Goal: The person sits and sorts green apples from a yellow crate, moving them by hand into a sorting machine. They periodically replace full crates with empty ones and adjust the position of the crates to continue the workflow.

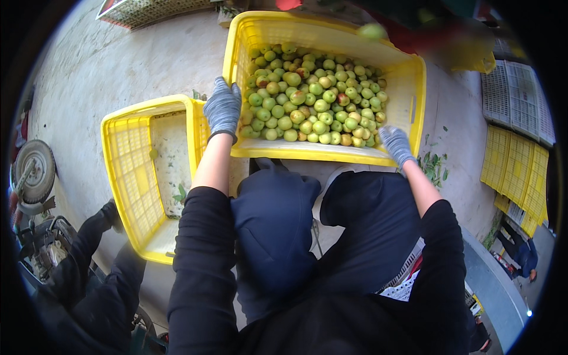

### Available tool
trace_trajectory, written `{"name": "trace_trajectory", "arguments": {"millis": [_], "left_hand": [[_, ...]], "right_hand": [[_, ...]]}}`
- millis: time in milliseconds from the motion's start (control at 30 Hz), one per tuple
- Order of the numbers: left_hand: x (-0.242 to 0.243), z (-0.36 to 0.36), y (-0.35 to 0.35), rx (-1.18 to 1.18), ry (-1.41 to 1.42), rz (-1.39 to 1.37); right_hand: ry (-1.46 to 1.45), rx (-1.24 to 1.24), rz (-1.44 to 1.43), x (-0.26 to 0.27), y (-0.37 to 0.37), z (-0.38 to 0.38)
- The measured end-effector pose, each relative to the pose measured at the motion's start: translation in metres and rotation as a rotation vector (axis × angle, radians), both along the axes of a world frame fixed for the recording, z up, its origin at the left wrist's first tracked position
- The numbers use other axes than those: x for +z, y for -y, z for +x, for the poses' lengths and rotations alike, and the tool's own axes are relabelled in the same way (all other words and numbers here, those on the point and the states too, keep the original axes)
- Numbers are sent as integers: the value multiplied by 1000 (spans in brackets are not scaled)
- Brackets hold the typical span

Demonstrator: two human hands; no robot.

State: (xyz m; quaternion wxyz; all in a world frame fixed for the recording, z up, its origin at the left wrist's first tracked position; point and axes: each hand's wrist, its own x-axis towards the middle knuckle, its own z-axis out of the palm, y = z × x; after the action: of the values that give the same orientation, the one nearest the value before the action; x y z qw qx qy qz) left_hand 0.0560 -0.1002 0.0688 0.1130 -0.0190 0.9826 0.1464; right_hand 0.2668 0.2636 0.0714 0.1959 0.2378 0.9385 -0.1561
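Before me a large yellow plastic crate (328, 154) holds a layer of small round green fruits (306, 95), some blushed reddish brown; they look like jujubes or small apples. My left hand (223, 106), in a grey knit glove, grips the crate's left rim, with the thumb on the inner side. My right hand (396, 144), gloved alike and slightly blurred, reaches over the front right rim. Its fingertips are at the edge of the fruit, and whether they hold one is hidden. To the left a second yellow crate (146, 177) contains a few leaves and one green fruit.
A blurred green fruit (372, 32) appears above the far rim, near a blurred red sleeve (417, 37). Another person's dark-trousered legs (100, 253) are at left, beside a wheel (34, 171). Stacked yellow crates (514, 166) stand right; leaves (432, 166) lie on concrete.
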Motion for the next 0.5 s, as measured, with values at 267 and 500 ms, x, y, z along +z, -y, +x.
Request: {"name": "trace_trajectory", "arguments": {"millis": [267, 500], "left_hand": [[6, 3, -3, -4, -14, -45], [0, 3, -4, -2, -40, -80]], "right_hand": [[13, -199, 63, 0, 47, 16], [-132, -281, -355, -29, 17, -43]]}}
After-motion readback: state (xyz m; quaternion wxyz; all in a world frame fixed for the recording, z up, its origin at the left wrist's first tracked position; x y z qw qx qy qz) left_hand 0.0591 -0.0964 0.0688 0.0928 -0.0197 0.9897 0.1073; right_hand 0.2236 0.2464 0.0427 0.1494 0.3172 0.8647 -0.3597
